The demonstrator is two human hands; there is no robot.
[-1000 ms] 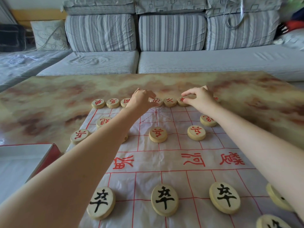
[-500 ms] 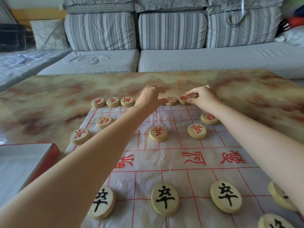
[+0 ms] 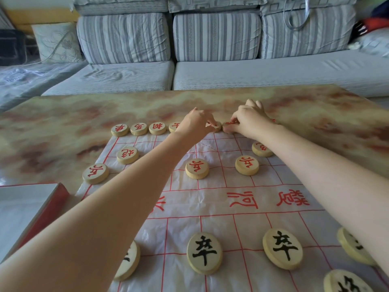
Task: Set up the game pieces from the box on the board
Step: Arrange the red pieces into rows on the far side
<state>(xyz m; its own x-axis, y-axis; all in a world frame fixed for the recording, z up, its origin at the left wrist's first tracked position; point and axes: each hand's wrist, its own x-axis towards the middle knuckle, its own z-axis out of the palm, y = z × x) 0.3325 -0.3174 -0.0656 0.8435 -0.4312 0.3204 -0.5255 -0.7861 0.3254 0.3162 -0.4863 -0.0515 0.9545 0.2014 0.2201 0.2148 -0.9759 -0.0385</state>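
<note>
A white plastic board sheet (image 3: 183,199) with a red grid lies on the marble-patterned table (image 3: 52,127). Round wooden pieces with red characters stand in its far row (image 3: 139,128), with others in front of them (image 3: 197,168), (image 3: 247,165). Black-lettered pieces (image 3: 204,252), (image 3: 282,248) sit in the near row. My left hand (image 3: 195,123) pinches a red piece (image 3: 217,126) in the middle of the far row. Right beside it, my right hand (image 3: 250,121) grips the neighbouring red piece (image 3: 228,123). Both arms stretch across the board and hide parts of it.
The open box (image 3: 31,209), white inside with a red side, sits at the left near edge of the table. A grey striped sofa (image 3: 210,39) runs along behind the table. More black pieces (image 3: 355,245), (image 3: 347,281) lie at the near right.
My left hand has slid right along the far row, uncovering the pieces on its left. My right hand has curled down onto the piece beside it, so both hands now meet.
</note>
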